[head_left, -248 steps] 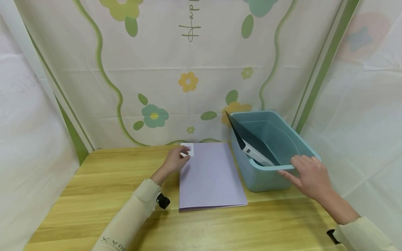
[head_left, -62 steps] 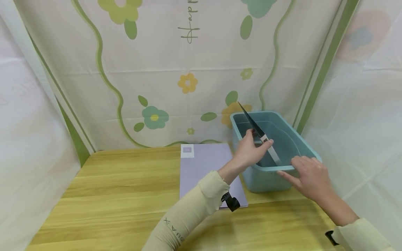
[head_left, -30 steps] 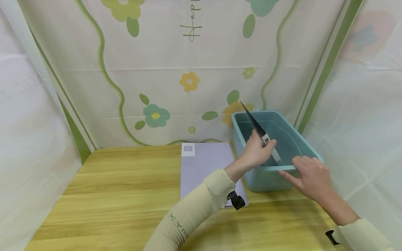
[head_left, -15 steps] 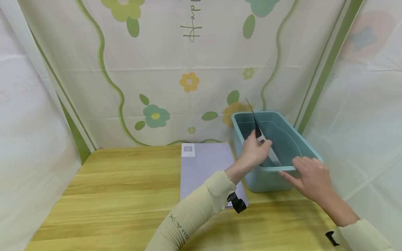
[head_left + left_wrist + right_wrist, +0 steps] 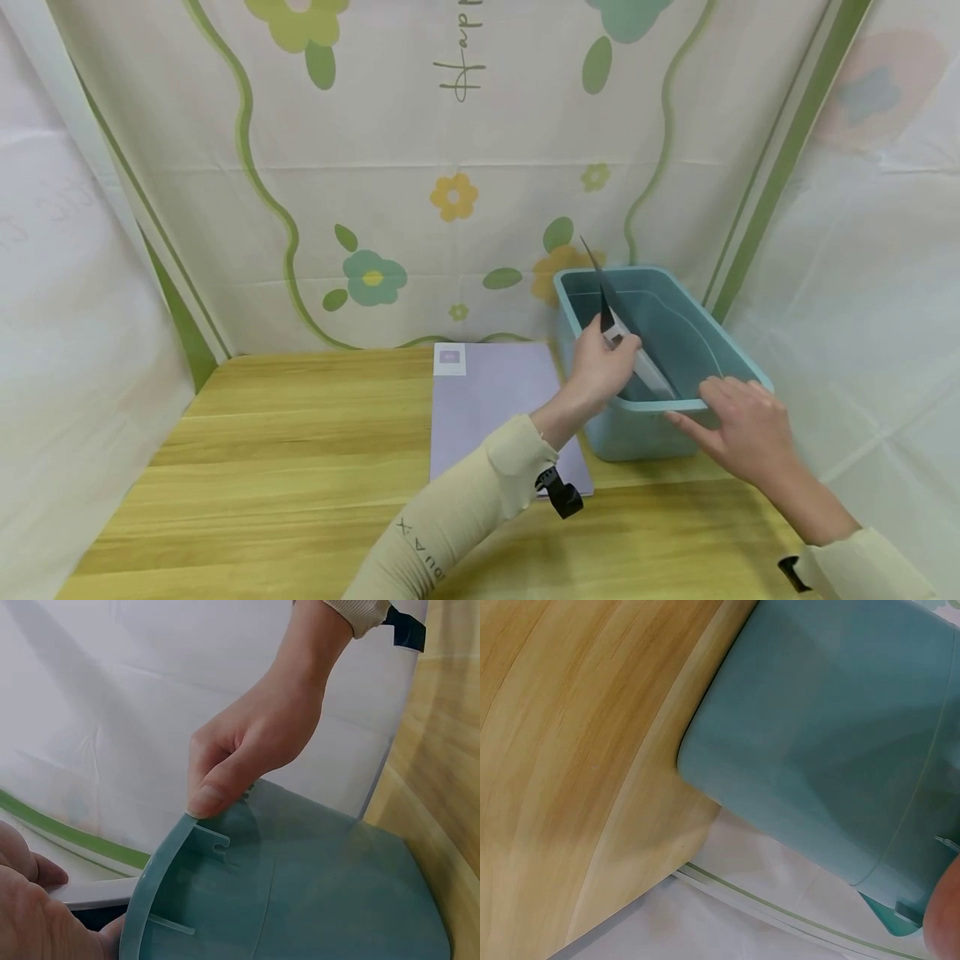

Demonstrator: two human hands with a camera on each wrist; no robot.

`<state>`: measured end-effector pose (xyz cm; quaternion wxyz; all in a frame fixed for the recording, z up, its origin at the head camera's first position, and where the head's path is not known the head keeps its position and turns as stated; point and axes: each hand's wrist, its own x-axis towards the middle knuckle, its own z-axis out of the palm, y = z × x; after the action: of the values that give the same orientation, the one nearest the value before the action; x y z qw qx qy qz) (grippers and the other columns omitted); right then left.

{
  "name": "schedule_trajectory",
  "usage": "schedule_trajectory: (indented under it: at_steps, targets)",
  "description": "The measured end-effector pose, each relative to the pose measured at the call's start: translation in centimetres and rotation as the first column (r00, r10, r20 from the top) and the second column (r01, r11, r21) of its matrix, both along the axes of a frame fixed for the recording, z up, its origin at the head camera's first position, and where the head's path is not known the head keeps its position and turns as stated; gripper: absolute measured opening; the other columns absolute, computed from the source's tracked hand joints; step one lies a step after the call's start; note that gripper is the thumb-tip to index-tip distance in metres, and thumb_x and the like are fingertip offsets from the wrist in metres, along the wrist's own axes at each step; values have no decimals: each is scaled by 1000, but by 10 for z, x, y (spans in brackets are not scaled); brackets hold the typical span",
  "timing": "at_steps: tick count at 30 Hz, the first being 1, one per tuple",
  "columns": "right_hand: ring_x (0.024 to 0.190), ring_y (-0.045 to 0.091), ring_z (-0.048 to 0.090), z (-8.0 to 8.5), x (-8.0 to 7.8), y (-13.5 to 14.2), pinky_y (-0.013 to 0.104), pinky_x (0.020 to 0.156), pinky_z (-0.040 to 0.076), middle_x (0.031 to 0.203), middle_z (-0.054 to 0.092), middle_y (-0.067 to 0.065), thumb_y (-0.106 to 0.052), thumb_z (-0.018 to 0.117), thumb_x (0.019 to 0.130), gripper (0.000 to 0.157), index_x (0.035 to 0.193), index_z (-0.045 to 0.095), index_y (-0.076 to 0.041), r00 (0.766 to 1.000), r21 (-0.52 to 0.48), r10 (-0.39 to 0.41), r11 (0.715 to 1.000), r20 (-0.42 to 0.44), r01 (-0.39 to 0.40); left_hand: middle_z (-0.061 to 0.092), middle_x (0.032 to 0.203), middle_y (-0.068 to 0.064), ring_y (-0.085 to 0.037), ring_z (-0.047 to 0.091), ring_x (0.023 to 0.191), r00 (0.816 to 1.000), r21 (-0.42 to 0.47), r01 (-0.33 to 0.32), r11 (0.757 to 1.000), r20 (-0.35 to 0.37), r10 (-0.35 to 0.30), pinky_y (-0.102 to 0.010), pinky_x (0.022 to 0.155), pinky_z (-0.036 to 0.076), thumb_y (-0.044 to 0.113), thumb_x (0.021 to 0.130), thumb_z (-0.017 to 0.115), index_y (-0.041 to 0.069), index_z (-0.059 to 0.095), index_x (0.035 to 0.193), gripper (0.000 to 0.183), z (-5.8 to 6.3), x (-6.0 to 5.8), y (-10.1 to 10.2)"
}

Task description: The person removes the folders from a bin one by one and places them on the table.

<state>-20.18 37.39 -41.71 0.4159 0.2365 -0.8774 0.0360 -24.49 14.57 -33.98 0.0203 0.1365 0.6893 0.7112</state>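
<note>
In the head view my left hand (image 5: 602,367) pinches a dark file folder (image 5: 651,379) by its pale, labelled spine, thumb on the near side. The folder stands tilted inside a blue plastic bin (image 5: 637,433), its dark upper corner above the rim. My right hand (image 5: 750,425) grips the bin's front right rim, thumb outside. The left wrist view shows that right hand (image 5: 255,735) pinching the rim, and the left hand (image 5: 30,915) at the folder's white edge (image 5: 97,895). Flat on the table left of the bin lies a lilac folder (image 5: 487,408) with a white label (image 5: 449,360).
The wooden table (image 5: 285,450) runs up to a flowered cloth (image 5: 405,167) at the back, with more cloth on both sides. In the right wrist view the bin's outer wall (image 5: 817,735) stands beside the bare wood grain (image 5: 577,750).
My left hand has gone from the lilac folder's label to the dark folder in the bin. Lately it has shifted slightly left, turning the folder's spine. The right hand has stayed on the rim.
</note>
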Motion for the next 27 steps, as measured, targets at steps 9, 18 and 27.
schedule_trajectory:
  at_steps: [9, 18, 27]
  targets:
    - [53, 10, 20, 0, 2, -1, 27, 51, 16, 63, 25, -8, -79, 41, 94, 66, 71, 36, -18, 1000, 5, -11, 1000, 12, 11, 64, 94, -3, -16, 67, 81, 999, 137, 30, 990, 15, -32, -47, 80, 61, 10, 101, 60, 15, 61, 110, 10, -3, 0, -10]
    - [54, 8, 19, 1, 2, 0, 25, 50, 16, 64, 24, -10, -79, 38, 95, 66, 71, 37, -18, 1000, 6, -4, 1000, 12, 4, 66, 118, -14, -22, 70, 103, 997, 210, 68, 975, 28, -75, -39, 83, 61, 9, 102, 59, 5, 59, 122, 21, -1, 0, -20]
    - [55, 7, 19, 3, 2, -2, 25, 50, 16, 64, 24, -10, -80, 36, 95, 67, 71, 37, -17, 1000, 6, -9, 1000, 14, 8, 62, 130, -14, -29, 68, 111, 995, 269, 85, 959, 28, -96, -43, 85, 60, 7, 102, 56, 5, 53, 140, 38, 2, -2, -27]
